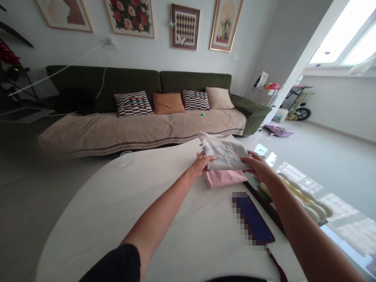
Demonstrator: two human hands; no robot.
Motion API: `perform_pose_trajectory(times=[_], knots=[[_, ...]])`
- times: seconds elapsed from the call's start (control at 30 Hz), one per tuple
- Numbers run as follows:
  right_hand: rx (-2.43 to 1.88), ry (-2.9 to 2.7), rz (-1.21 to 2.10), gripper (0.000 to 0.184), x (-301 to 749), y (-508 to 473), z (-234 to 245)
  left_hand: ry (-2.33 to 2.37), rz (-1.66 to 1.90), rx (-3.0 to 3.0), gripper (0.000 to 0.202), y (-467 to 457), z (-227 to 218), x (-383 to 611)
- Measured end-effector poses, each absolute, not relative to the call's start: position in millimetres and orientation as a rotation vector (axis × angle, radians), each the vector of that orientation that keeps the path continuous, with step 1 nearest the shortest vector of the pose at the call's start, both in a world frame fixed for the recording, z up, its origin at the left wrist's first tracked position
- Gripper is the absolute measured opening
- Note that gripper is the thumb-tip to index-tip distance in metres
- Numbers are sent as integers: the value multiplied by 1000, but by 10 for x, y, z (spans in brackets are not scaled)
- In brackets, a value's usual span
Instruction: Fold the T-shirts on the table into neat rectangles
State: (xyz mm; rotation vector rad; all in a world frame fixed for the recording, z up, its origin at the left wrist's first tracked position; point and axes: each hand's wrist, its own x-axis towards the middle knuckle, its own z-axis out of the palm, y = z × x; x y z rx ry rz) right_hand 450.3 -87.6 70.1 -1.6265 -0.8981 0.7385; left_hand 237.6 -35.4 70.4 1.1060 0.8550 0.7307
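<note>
A folded whitish cloth with blue lettering is held between both hands above the far right part of the white table. My left hand grips its left edge, thumb on top and fingers underneath. At the opposite edge, my right hand pinches the cloth the same way. Directly below lies a folded pink cloth, partly covered by the whitish one. Whether the two cloths touch I cannot tell. Nearer to me, a dark blue phone with a wrist strap rests on the table.
The round white table fills the foreground. A clear cup stands near its far left edge. Under my right forearm is a dark tray with a cream ribbed object. Beyond the table stands a green sofa with several cushions.
</note>
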Motion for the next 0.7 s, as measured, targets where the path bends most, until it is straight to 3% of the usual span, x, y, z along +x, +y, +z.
perform_pose_trajectory(times=[0.23,0.4,0.53,0.7], knots=[[-1957,-1114,354,48,4531,-874,-281,1258,627,1294,52,-774,-373,2336],[-2079,-1945,17,55,4226,-806,-806,1231,842,2052,47,-1327,-838,1278],[-2103,-2061,31,47,4243,-710,-898,1557,741,2283,45,-1717,-1050,254],[-1941,-2006,142,51,4408,-620,-683,1818,527,2317,43,-2099,-1270,-449]])
